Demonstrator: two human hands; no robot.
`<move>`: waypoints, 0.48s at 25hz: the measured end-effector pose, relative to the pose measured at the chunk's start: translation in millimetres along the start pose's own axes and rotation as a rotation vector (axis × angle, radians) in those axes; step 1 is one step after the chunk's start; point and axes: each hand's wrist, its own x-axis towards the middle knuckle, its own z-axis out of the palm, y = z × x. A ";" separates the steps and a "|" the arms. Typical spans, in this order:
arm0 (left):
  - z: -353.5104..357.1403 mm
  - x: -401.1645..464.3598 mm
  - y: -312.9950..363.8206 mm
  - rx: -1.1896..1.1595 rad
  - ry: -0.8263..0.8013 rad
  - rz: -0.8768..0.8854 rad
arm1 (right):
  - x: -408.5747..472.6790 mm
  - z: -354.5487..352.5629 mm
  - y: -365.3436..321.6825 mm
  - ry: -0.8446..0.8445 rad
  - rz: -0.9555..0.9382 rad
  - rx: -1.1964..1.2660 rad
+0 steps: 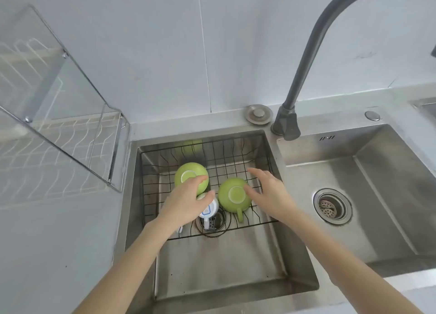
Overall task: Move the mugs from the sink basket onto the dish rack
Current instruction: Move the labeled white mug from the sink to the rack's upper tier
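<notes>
Mugs sit upside down in the wire basket (238, 153) inside the left sink (226, 261), bases up — presumably so they drain. There are two green ones: the far mug (188, 174) near the basket's middle and the near mug (232, 197) to its right, handle pointing toward the person. A white mug (208, 207) lies between and just in front of them, partly hidden.

The left hand (186, 202) reaches over the white mug, its fingertips touching the far mug's side; the fingers are spread and not yet closed on anything. The right hand (269, 192) is open too, fingertips resting on the near mug's base and side. Each hand seems set to take one green mug, so the lift is probably just starting.

The rack (70, 148) stands on the bench to the left of the sink, behind a clear panel; no mugs are visible in it. The faucet (304, 61) arches over the right basin, clear of the path leftward.
</notes>
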 end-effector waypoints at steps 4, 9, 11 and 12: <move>14.0 11.0 -16.9 0.040 -0.057 -0.073 | 12.8 17.2 7.3 -0.056 0.050 -0.005; 32.8 26.2 -37.6 0.086 -0.107 -0.150 | 25.4 44.1 17.9 -0.125 0.107 0.024; 40.3 31.2 -47.0 0.086 -0.137 -0.185 | 29.7 57.5 20.9 -0.166 0.130 0.044; 44.0 33.3 -51.5 0.067 -0.148 -0.194 | 31.9 63.7 20.8 -0.193 0.143 0.052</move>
